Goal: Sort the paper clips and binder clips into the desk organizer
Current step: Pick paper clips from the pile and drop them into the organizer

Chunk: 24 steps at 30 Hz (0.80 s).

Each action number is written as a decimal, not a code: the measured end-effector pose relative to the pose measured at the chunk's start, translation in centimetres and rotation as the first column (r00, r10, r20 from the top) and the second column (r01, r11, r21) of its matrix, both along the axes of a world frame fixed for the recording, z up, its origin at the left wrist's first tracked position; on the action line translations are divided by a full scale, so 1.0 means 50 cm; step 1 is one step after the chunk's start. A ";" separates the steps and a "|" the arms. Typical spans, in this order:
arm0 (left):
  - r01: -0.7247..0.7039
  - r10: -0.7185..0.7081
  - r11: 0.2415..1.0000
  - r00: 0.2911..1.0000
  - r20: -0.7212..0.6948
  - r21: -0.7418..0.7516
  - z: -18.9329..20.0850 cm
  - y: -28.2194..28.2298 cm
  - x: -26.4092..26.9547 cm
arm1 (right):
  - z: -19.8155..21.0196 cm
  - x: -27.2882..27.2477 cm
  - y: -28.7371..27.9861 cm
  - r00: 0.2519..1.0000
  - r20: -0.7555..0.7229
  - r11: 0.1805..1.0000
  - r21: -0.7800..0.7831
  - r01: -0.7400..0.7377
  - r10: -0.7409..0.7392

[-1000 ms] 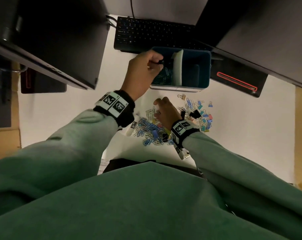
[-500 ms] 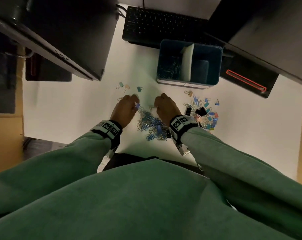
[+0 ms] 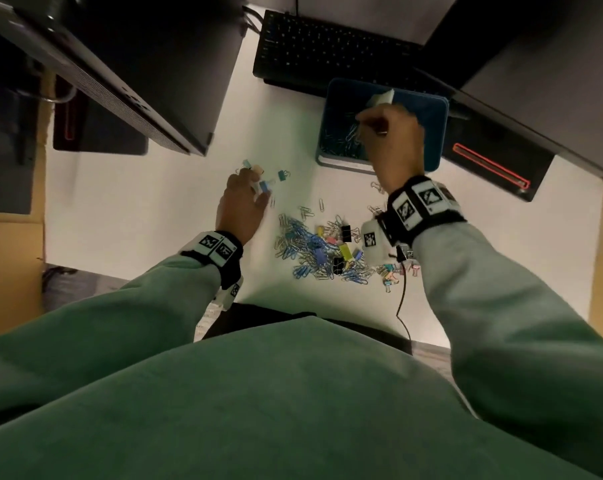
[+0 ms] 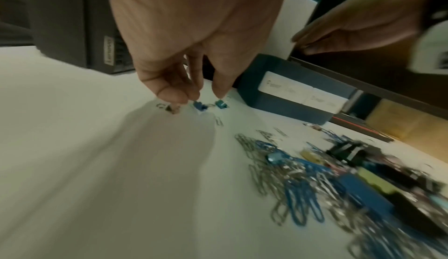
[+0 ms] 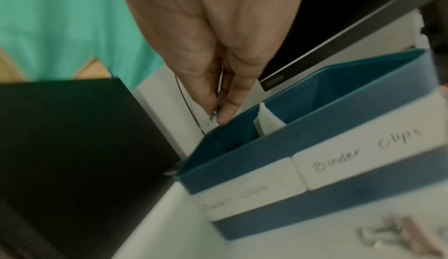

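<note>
progress: paper clips (image 3: 341, 140) partly in organizer (image 3: 431, 140) | pile (image 3: 314, 247) unsorted on worktop (image 3: 154, 209) | right hand (image 3: 392, 140) pinching clip | left hand (image 3: 241, 202) fingering binder clips (image 3: 263, 185), grip unclear

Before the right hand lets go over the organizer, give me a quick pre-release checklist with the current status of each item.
1. Right hand over the blue plastic desk organizer: ok.
2. Fingertips above the left compartment that holds paper clips: ok.
3. Pinched item is a paper clip: cannot tell, blurred.
4. Right compartment labelled Binder Clips: ok.
5. Left hand clear of the organizer, at small coloured binder clips: ok.
</note>
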<state>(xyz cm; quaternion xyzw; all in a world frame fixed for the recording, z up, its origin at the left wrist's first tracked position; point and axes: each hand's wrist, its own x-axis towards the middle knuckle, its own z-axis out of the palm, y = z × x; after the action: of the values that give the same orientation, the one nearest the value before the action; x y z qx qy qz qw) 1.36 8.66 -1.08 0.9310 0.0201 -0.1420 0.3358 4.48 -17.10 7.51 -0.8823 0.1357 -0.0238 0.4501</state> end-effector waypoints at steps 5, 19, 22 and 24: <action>0.369 -0.365 0.929 0.927 -0.091 0.037 0.026 -0.035 -0.063 | -0.014 0.004 0.019 0.987 0.018 0.956 -0.254 -0.147 0.157; 0.326 -0.357 0.926 0.920 -0.164 -0.189 0.005 -0.019 -0.086 | -0.157 -0.185 0.079 0.716 -0.510 0.722 -0.238 -0.650 0.477; 0.238 -0.289 0.926 0.946 -0.145 -0.292 0.030 0.013 -0.066 | -0.141 -0.174 0.065 0.771 -0.461 0.797 -0.196 -0.571 0.439; 0.198 -0.230 0.953 0.965 -0.123 -0.230 0.029 0.049 -0.041 | -0.128 -0.152 0.063 0.823 -0.418 0.848 -0.194 -0.494 0.384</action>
<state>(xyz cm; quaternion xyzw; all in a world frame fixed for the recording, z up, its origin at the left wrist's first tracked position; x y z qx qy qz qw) -0.71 11.10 0.38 0.8726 -0.0717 -0.2475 0.4149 -3.11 -13.96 1.09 -0.9350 0.0024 0.2253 0.2739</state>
